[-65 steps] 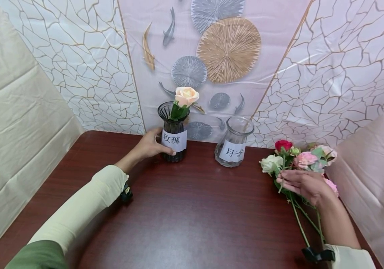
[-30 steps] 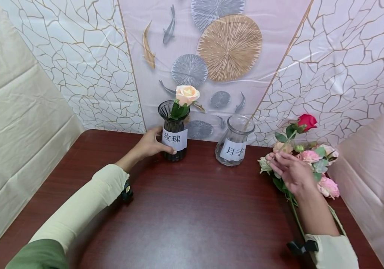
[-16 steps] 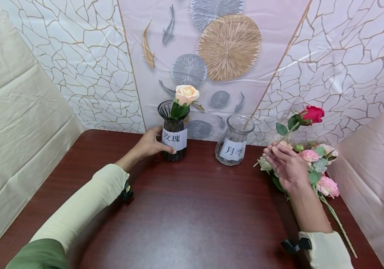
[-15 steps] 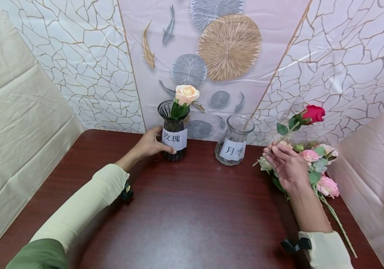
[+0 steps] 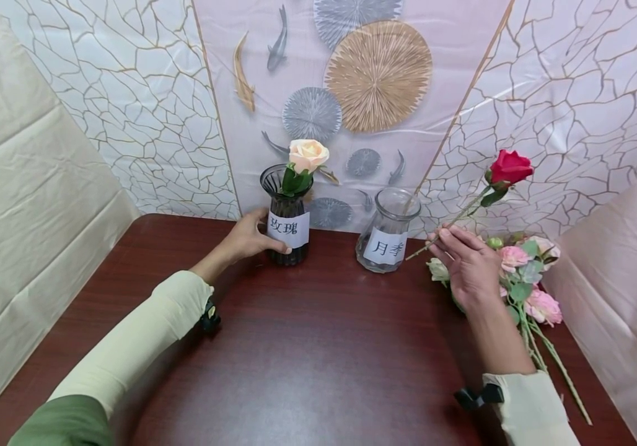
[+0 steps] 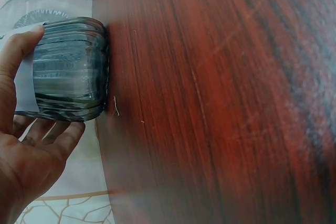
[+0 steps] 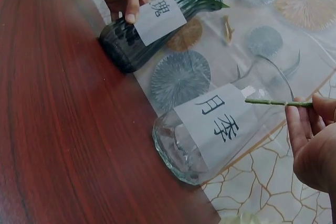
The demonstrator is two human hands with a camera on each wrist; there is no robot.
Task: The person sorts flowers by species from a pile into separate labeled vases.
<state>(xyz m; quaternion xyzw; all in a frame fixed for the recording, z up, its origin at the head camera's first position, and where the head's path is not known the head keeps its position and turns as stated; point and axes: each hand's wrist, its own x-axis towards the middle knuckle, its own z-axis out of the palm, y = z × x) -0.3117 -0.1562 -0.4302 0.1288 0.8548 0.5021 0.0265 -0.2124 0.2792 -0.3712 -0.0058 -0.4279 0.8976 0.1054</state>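
Note:
My left hand [image 5: 248, 236] grips the dark ribbed glass vase [image 5: 287, 257], thumb over its white label and fingers behind. A peach rose [image 5: 308, 155] stands in that vase. In the left wrist view the thumb and fingers curl round the lower part of the vase [image 6: 68, 72]. Between thumb and fingers, my right hand [image 5: 471, 266] pinches the stem of a red rose [image 5: 510, 167], which is tilted with its bloom up to the right. The cut stem end [image 7: 262, 101] is near the clear glass vase [image 7: 181, 145], which has a white label and no flower in it.
Several pink and white flowers [image 5: 541, 306] lie in a bunch at the right of the brown table [image 5: 296, 347], stems toward the front. A patterned cloth backdrop [image 5: 151, 124] rises right behind both vases. Pale cloth [image 5: 619, 266] borders the right side.
My right hand has picked the red rose out of the bunch, lifted it and carried it left toward the clear vase. The left hand stays on the dark vase.

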